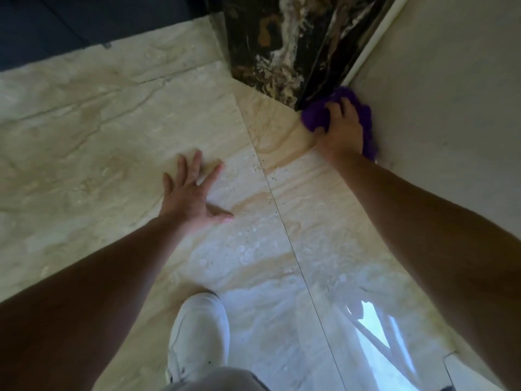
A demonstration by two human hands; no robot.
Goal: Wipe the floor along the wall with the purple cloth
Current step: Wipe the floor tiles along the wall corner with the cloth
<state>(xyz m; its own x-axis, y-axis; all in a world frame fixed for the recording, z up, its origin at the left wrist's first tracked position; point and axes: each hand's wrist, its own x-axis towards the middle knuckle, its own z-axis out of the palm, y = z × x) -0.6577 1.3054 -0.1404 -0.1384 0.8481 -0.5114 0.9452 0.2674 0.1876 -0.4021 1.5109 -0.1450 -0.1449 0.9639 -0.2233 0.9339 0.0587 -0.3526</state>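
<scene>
1. Right hand (341,131) clenched on the purple cloth (315,117) – upper right of frame, pressed to the marble floor (112,122) where the cream wall (451,80) meets the dark marble column (282,46).
2. Left hand (191,190) released – fingers spread, palm flat on the floor, centre frame.
3. White sneaker (200,334) bottom centre.

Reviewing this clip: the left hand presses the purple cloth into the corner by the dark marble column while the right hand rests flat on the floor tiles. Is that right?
Not quite: the hands are swapped. The head view shows the right hand pressing the purple cloth into the corner by the dark marble column, while the left hand rests flat on the floor tiles.
</scene>
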